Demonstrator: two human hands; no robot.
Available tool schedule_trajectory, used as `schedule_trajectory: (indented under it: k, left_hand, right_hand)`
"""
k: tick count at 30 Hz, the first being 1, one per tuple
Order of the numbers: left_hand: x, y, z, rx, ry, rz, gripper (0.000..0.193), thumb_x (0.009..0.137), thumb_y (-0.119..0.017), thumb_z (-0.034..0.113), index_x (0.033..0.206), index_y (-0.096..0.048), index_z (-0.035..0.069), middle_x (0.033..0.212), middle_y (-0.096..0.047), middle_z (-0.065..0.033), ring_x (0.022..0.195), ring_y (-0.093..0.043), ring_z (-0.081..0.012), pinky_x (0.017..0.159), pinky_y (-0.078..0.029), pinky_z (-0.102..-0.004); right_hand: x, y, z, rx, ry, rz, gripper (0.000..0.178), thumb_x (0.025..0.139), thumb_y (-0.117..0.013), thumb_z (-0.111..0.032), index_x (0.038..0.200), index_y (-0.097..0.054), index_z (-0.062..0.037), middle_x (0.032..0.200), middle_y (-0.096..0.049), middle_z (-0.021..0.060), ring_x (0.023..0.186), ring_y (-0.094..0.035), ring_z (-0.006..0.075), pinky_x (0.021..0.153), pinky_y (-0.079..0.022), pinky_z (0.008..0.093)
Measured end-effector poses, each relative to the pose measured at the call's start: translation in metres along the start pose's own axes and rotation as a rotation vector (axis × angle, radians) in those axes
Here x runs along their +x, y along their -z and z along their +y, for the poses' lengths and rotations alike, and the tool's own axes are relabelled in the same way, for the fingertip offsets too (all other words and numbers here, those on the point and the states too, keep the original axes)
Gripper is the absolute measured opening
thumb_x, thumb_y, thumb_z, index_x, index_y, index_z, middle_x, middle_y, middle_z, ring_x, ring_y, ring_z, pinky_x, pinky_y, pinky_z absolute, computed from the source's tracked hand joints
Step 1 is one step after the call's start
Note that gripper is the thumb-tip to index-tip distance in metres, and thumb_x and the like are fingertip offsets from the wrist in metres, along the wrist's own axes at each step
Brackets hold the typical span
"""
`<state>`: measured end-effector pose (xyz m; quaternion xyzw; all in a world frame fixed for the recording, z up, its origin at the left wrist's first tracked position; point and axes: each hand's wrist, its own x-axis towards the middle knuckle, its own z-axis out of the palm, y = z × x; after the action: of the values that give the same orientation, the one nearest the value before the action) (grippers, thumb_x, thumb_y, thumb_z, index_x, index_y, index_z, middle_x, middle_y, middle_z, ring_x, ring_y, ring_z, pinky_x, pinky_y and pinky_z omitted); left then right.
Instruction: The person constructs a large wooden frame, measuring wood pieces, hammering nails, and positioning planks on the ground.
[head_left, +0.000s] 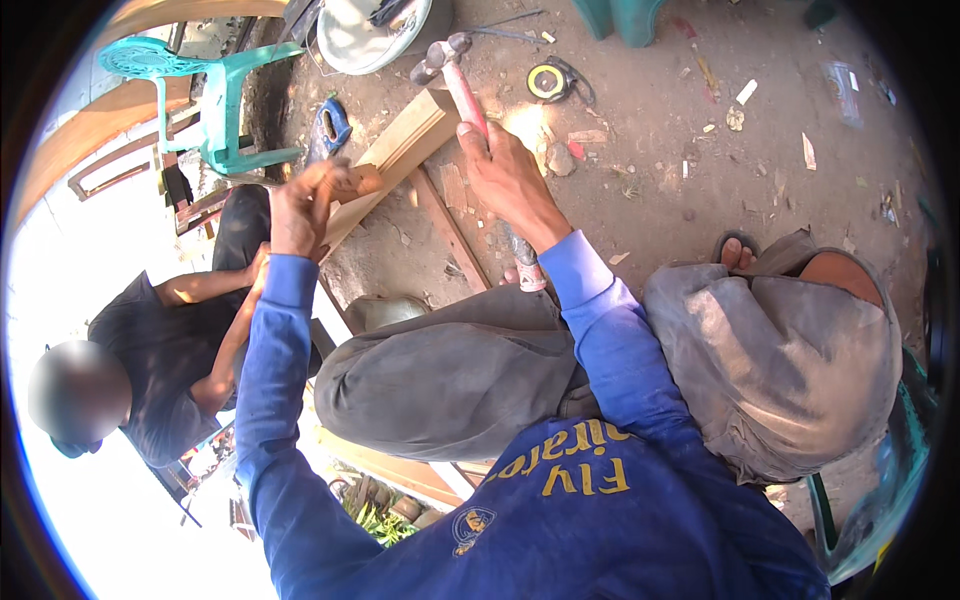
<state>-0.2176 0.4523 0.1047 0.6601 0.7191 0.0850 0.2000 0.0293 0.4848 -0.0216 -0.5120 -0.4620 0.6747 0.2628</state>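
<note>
My right hand (505, 180) is wrapped around the red handle of a hammer (463, 95), its dark metal head raised just past the end of a wooden beam (400, 140). Below that hand and wrist shows a grey shaft with a reddish end (530, 272); whether it belongs to the hammer I cannot tell. My left hand (308, 205) is closed above the beam's near part. Something brown and rounded shows by its blurred fingertips, too unclear to name. The pale beam slants across the ground to the left of my knee, with a groove along its side.
A person in black (160, 350) sits close on the left, forearms near the beam. A green chair (228, 110), a bucket (365, 40), a blue-handled tool (332, 125) and a yellow tape measure (547, 82) stand or lie beyond. Wood scraps (747, 92) litter the dirt ground.
</note>
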Motion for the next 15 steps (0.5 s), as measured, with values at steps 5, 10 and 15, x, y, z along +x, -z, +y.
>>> schedule_trajectory:
  k: [5,10,15]
  left_hand:
    - [0.032,-0.011,-0.035,0.176,0.027,0.026,0.024,0.091,-0.072,0.023,0.106,-0.077,0.005,0.096,-0.076,-0.0163,0.086,-0.075,-0.0258,0.079,-0.056,-0.0341]
    - [0.036,-0.023,-0.04,0.22,0.063,0.053,0.026,0.091,-0.07,0.029,0.105,-0.077,0.007,0.096,-0.075,-0.0159,0.089,-0.074,-0.0335,0.08,-0.057,-0.0384]
    - [0.036,-0.028,-0.051,0.258,0.031,0.037,0.024,0.091,-0.07,0.029,0.101,-0.076,0.008,0.09,-0.073,-0.0178,0.086,-0.073,-0.0358,0.077,-0.058,-0.0396]
  right_hand:
    - [-0.013,-0.016,-0.006,-0.073,0.173,-0.094,0.059,0.106,-0.042,-0.047,0.116,-0.058,0.0093,0.088,-0.066,0.0309,0.079,-0.068,0.0461,0.075,-0.054,0.0507]
    - [-0.015,-0.02,-0.006,-0.038,0.09,-0.117,0.047,0.105,-0.046,-0.039,0.111,-0.058,0.0064,0.092,-0.066,0.034,0.089,-0.066,0.0514,0.081,-0.051,0.057]
    - [-0.016,-0.026,-0.003,-0.057,0.118,-0.117,0.049,0.105,-0.043,-0.04,0.11,-0.058,0.0059,0.091,-0.067,0.0336,0.09,-0.066,0.0516,0.081,-0.051,0.0564]
